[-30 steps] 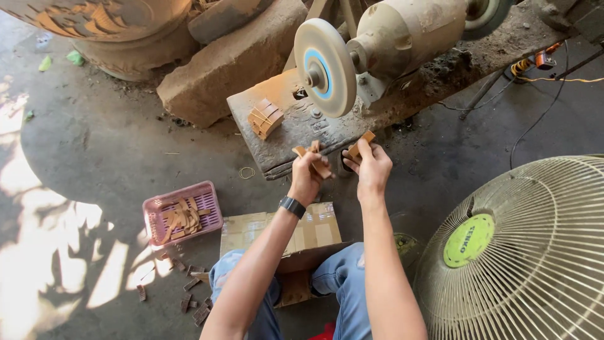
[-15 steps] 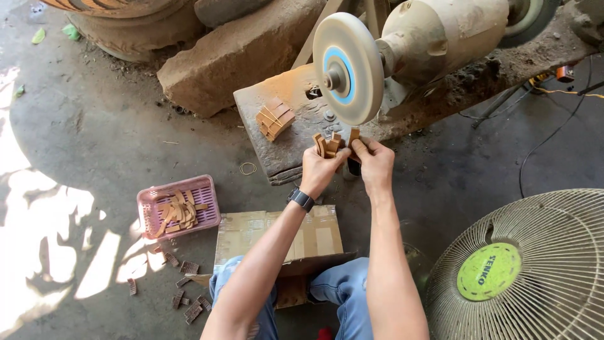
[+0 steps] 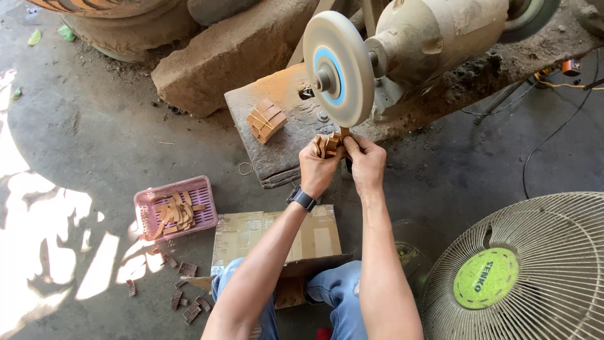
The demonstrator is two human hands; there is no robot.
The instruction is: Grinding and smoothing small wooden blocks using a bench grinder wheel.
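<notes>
Wood piece held by two hands.

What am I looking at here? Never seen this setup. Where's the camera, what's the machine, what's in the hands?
The one view comes from a camera on the person's head, looking down past their knees.

The machine is a bench grinder with a round wheel, sitting on a worn slab.

The left hand, with a watch on its wrist, grips a bundle of small wood pieces. The right hand pinches one piece and holds it up to the wheel's lower edge.

A stack of similar pieces lies on the slab. On the floor: a pink basket with more pieces, a cardboard box, scattered scraps, and a fan at right.
</notes>
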